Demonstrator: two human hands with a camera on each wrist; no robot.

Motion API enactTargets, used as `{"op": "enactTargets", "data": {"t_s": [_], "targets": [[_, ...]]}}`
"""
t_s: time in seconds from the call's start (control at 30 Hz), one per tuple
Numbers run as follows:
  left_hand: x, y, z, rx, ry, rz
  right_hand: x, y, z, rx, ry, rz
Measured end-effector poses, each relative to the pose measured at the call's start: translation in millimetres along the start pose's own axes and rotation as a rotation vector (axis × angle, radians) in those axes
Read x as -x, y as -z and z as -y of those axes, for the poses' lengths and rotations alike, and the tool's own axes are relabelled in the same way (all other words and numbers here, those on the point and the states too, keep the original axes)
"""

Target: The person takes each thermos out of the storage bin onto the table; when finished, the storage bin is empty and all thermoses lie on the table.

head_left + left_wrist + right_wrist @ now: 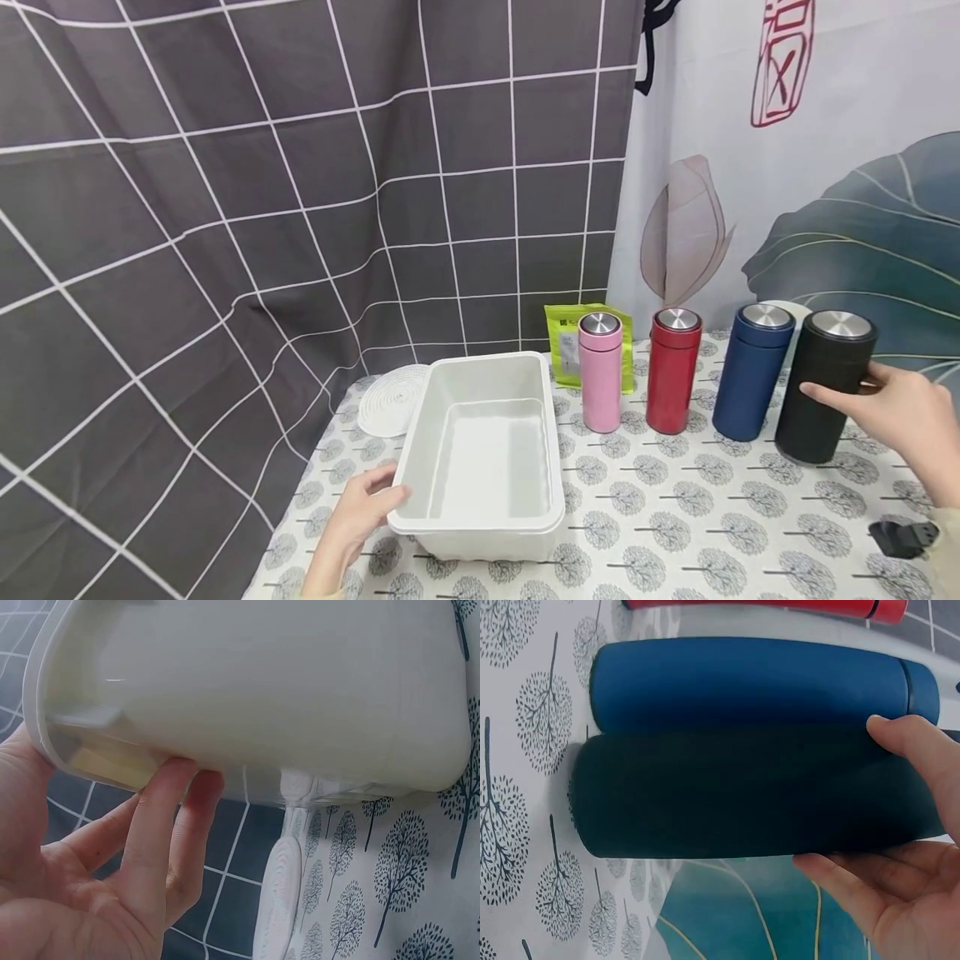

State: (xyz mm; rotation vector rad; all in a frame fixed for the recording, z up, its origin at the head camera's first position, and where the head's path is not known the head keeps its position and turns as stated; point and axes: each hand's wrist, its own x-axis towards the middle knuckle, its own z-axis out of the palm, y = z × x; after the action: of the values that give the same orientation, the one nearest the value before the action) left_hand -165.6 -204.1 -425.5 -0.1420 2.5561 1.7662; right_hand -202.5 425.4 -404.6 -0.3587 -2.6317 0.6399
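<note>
A white plastic bin (480,527) with nothing inside stands on the table. My left hand (362,507) grips its near left corner, thumb over the rim and fingers against the outer wall. In the left wrist view those fingers (169,817) press the side of the bin (270,690). To the right, my right hand (903,408) holds a black thermos bottle (821,400) by its upper half. The right wrist view has the thumb on one side of the black bottle (727,795) and the fingers on the other. A blue thermos (753,379) stands just left of it.
Left of the blue one stand a red thermos (674,375) and a pink thermos (601,379). A green pouch (561,342) is behind the pink one. A round white woven mat (392,402) lies by the bin's far left side. Grey checked and printed white curtains hang behind.
</note>
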Motion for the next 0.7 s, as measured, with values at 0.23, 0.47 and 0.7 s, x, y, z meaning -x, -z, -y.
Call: {"op": "enactTargets", "data": {"t_s": [0.23, 0.47, 0.7], "targets": [[0.9, 0.3, -2.0, -0.004, -0.015, 0.007, -5.5, -0.4, -4.9, -0.03, -0.017, -0.021], [1.0, -0.5, -0.1, -0.015, -0.021, 0.041, -17.3, -3.2, -15.1, -0.027, -0.041, -0.019], [-1.0, 3.1, 1.0, -0.017, -0.032, 0.028, -21.0, -10.7, -19.6, -0.053, -0.086, -0.017]]}}
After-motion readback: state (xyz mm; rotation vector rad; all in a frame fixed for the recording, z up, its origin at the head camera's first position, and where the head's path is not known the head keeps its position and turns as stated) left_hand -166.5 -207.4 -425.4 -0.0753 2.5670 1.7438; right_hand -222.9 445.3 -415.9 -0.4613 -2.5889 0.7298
